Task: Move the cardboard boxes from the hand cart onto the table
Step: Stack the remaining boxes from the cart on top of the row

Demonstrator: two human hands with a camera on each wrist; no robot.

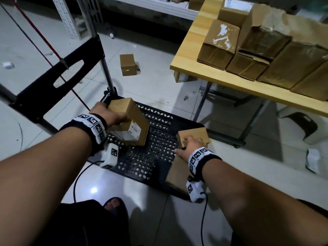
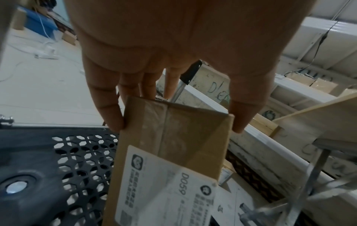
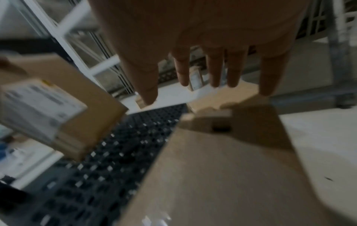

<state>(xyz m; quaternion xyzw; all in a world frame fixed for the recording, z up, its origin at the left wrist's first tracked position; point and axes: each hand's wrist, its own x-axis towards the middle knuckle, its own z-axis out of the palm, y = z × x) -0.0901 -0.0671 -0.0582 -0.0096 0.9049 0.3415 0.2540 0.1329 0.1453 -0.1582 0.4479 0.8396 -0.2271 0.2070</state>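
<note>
My left hand (image 1: 120,119) (image 2: 177,126) pinches a labelled cardboard box (image 1: 131,114) (image 2: 173,145) (image 3: 67,94) between thumb and fingers, holding it tilted just over the black perforated cart deck (image 1: 159,132) (image 2: 58,152) (image 3: 115,152). My right hand (image 1: 190,144) (image 3: 193,91) has straight, spread fingers over a small plain box (image 1: 197,134) (image 3: 228,97) at the deck's right edge. A larger flat box (image 1: 177,173) (image 3: 212,175) lies under that wrist. The wooden table (image 1: 191,50) stands at the upper right.
Several cardboard boxes (image 1: 221,43) crowd the table, leaving a bare strip along its left and front edges. The cart's black handle frame (image 1: 53,73) rises at left. One box (image 1: 127,64) lies on the floor behind the cart. A dark stool (image 1: 301,125) sits under the table.
</note>
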